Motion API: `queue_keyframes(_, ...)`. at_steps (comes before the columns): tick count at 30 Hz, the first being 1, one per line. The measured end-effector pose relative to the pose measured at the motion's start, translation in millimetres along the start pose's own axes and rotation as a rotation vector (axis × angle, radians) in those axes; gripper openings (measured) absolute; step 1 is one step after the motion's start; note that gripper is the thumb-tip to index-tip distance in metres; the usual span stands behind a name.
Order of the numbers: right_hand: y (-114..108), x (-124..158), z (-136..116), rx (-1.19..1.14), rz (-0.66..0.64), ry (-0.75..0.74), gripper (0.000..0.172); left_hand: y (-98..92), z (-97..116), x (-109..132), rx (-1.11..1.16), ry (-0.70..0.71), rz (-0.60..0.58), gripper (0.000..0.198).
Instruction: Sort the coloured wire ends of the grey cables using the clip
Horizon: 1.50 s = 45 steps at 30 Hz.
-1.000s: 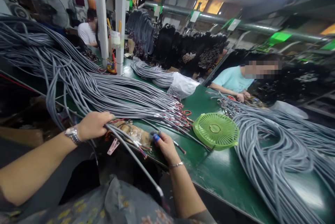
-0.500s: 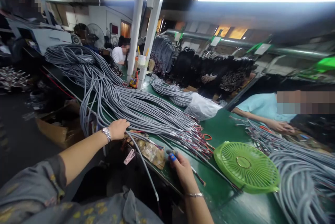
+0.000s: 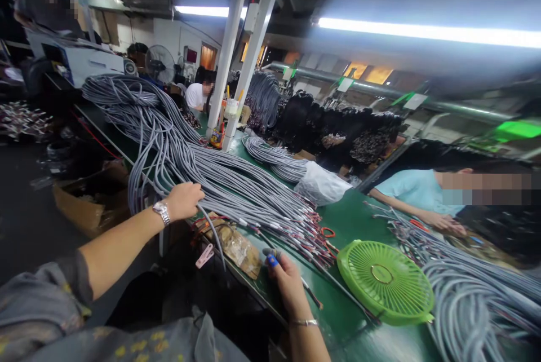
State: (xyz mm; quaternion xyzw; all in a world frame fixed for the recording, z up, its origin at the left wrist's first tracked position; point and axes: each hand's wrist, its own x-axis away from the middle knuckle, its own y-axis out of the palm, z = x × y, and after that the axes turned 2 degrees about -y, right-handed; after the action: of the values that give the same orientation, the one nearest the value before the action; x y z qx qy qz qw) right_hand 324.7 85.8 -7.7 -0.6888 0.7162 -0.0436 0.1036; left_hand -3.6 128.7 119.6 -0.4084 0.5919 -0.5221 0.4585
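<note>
My left hand [image 3: 184,200], with a wristwatch, is closed around a grey cable [image 3: 214,232] at the near edge of a big bundle of grey cables [image 3: 220,181] on the green table [image 3: 355,328]. The held cable droops over the table's edge towards my lap. My right hand [image 3: 286,279] rests on the table edge with its fingers curled on a small dark thing with a blue tip [image 3: 272,259]; I cannot make out what it is. The stripped ends of the bundle [image 3: 313,232], with red wires, lie just beyond it.
A green round fan grille [image 3: 385,280] lies right of my hand. Another grey cable pile [image 3: 473,305] fills the right. A person in a light blue shirt [image 3: 416,193] works across the table. White pillars [image 3: 230,69], a clear bag [image 3: 323,184] and a cardboard box [image 3: 84,198] stand around.
The view has swung up and left. My left hand has drawn the grey cable back, so less of it hangs over the edge. My right hand has stayed at the table edge.
</note>
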Motion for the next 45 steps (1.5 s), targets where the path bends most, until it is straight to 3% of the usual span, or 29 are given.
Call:
queue_keyframes(4, 0, 4, -15, 0.031, -0.013, 0.004, 0.046, -35.5, -12, 16, -0.024, -0.084, 0.193, 0.018)
queue_keyframes(7, 1, 4, -17, 0.023, -0.007, 0.018, 0.045, -40.4, -2, 31, 0.008, 0.021, 0.307, 0.015)
queue_keyframes(11, 1, 3, -13, 0.010, 0.025, 0.040, 0.046, -8.4, 31, 58, 0.081, 0.383, 0.189, 0.013)
queue_keyframes(15, 0, 7, -16, 0.025, 0.032, 0.008, 0.042, 35.7, 49, 93, 0.163, 0.582, 0.157, 0.026)
queue_keyframes(19, -2, 11, -23, 0.048, 0.060, 0.021, 0.040, 63.9, 36, 127, 0.362, 0.530, 0.137, 0.031)
queue_keyframes(22, -3, 11, -25, 0.079, 0.059, 0.022, 0.038, 79.7, 12, 140, 0.711, 0.347, 0.009, 0.035)
queue_keyframes(25, -2, 10, -27, 0.095, 0.070, 0.007, 0.036, 94.8, -13, 142, 1.030, 0.090, -0.212, 0.062)
queue_keyframes(27, 2, 15, -30, 0.108, 0.104, -0.005, 0.035, 101.4, -24, 140, 1.207, 0.042, -0.305, 0.067)
queue_keyframes(30, 17, 37, -41, 0.116, 0.123, -0.068, 0.033, 102.7, -26, 135, 1.331, 0.053, -0.344, 0.070)
queue_keyframes(33, 47, 69, -55, 0.069, -0.094, -0.150, 0.031, 98.9, -12, 127, 1.240, 0.148, -0.345, 0.064)
queue_keyframes(37, 94, 91, -62, -0.008, -0.385, -0.130, 0.043, 96.9, 16, 114, 0.987, 0.286, -0.306, 0.050)
queue_keyframes(41, 116, 87, -58, -0.024, -0.365, -0.184, 0.045, 96.3, 27, 109, 0.870, 0.353, -0.234, 0.041)
queue_keyframes(45, 118, 85, -49, -0.044, -0.364, -0.166, 0.049, 95.0, 20, 114, 1.009, 0.361, -0.263, 0.044)
